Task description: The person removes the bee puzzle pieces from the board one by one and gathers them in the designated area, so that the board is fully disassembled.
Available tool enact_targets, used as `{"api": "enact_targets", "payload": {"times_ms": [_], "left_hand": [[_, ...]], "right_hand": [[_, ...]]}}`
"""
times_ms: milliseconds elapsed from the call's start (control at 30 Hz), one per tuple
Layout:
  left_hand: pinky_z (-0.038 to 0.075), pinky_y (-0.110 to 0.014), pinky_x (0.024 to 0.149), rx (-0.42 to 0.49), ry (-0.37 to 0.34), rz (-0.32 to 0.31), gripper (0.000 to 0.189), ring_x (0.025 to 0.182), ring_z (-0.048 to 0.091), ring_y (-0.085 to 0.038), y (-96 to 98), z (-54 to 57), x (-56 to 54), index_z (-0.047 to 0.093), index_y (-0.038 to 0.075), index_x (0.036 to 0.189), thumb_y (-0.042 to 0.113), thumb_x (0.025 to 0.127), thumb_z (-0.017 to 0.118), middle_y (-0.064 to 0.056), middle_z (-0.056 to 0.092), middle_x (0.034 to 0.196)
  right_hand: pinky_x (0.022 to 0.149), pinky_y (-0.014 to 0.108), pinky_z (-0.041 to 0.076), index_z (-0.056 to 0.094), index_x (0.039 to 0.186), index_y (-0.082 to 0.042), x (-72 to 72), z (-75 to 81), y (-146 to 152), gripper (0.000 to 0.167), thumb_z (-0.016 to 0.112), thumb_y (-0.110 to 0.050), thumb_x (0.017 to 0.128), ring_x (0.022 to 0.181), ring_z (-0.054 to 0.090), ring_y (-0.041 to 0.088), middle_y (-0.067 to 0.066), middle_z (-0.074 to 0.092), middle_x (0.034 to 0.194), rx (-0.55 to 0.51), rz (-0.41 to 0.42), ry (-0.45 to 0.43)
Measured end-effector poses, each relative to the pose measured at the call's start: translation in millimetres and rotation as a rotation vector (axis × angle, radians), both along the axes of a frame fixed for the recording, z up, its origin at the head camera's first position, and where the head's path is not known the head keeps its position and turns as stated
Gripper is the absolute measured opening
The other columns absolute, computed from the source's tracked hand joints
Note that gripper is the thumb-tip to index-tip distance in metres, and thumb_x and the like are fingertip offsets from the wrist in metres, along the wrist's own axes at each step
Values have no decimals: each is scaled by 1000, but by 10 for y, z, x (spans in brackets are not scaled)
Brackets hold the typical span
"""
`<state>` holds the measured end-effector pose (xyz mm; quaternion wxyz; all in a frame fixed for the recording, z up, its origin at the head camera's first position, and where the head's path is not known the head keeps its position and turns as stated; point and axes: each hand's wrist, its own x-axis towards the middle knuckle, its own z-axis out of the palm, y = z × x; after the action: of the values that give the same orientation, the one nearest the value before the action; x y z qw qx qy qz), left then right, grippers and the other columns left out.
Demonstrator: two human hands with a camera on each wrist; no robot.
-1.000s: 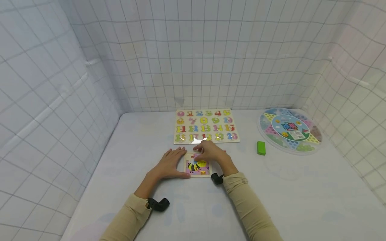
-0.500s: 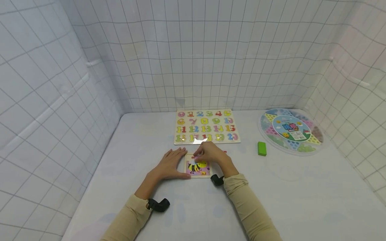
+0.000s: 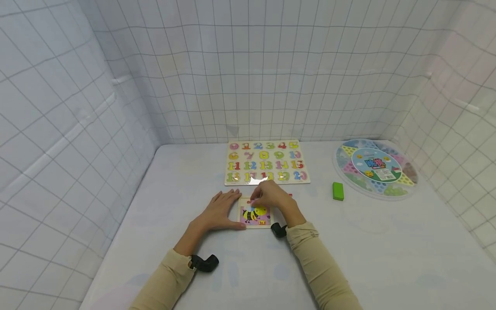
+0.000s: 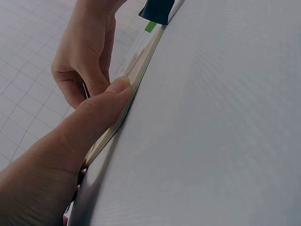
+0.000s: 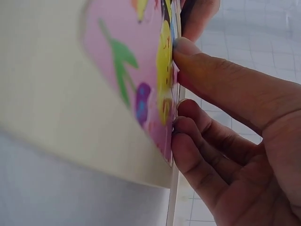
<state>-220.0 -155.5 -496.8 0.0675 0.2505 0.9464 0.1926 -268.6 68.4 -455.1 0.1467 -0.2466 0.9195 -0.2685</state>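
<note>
A small square bee puzzle [image 3: 255, 217] with a pale wooden frame lies on the white table between both hands. My left hand [image 3: 218, 213] is spread flat at its left side. The left thumb [image 4: 120, 87] rests on the frame's near edge; the other fingers lie by the far left corner. Over the puzzle's upper part my right hand [image 3: 271, 196] bends down, thumb and fingers pinching what looks like a thin puzzle piece [image 4: 86, 89]. In the right wrist view its thumb [image 5: 186, 47] touches the bee picture and the other fingertips meet the pink part. The right hand hides the upper right corner.
A number puzzle board [image 3: 267, 162] lies just beyond the bee puzzle. To the right are a green block [image 3: 338, 191] and a round game board [image 3: 376, 165] in clear wrapping. A small red thing [image 3: 290, 195] shows beside the right wrist. Grid-patterned cloth walls surround the table.
My right fingertips have shifted very slightly over the puzzle's upper part. The left hand stays in place, and the whole view has drifted a little.
</note>
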Motion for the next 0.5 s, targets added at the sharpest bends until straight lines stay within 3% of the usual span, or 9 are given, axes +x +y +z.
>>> {"api": "enact_targets", "payload": {"times_ms": [233, 500], "left_hand": [[12, -53, 124, 10, 3, -1, 108, 150, 23, -28, 4, 18, 0, 34, 11, 152, 71, 70, 70, -10, 29, 161], [11, -53, 125, 4, -2, 4, 107, 150, 23, -28, 5, 3, -3, 34, 11, 152, 70, 71, 70, -10, 29, 161]], "right_hand": [[72, 26, 53, 79, 93, -14, -9, 23, 13, 15, 80, -22, 80, 78, 61, 11, -2, 73, 86, -20, 5, 6], [84, 33, 54, 78, 92, -17, -21, -11, 40, 15, 82, -22, 78, 89, 60, 14, -2, 72, 93, -75, -49, -62]]}}
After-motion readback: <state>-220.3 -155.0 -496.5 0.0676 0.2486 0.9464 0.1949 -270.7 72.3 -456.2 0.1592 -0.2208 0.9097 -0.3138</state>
